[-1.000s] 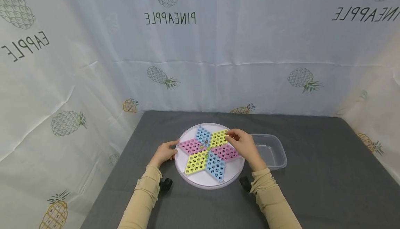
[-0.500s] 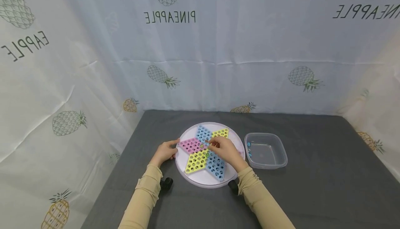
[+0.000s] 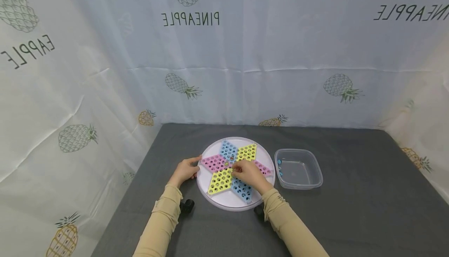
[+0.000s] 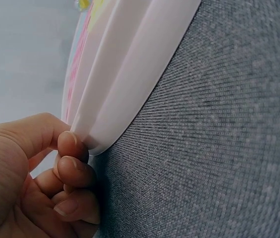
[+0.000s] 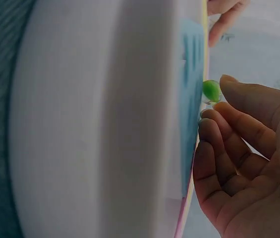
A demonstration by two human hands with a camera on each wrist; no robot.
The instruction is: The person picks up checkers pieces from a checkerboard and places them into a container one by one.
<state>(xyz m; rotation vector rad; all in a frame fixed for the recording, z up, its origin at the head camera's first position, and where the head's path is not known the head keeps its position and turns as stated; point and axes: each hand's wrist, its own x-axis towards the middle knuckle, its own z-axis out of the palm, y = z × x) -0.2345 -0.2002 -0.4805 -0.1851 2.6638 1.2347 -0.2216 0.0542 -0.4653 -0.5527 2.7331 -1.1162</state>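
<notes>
Right hand [image 3: 248, 173]: thumb and forefinger curled close about the green marble [image 5: 211, 91]; pinched or not, cannot tell.
Green marble: at those fingertips, over the board [image 3: 225, 200]; likely light, hard, slippery; best taken across its sides.
Board: beneath the grip; probably stiff, light plastic; steadied by its rim.
Left hand [image 3: 186, 169]: left of the grip, pinching that rim.
Tub [image 3: 302, 186]: right of the grip.

The right hand [image 3: 249, 174] has moved from the far-right yellow section [image 3: 247, 152] to the board's [image 3: 224, 202] middle.
</notes>
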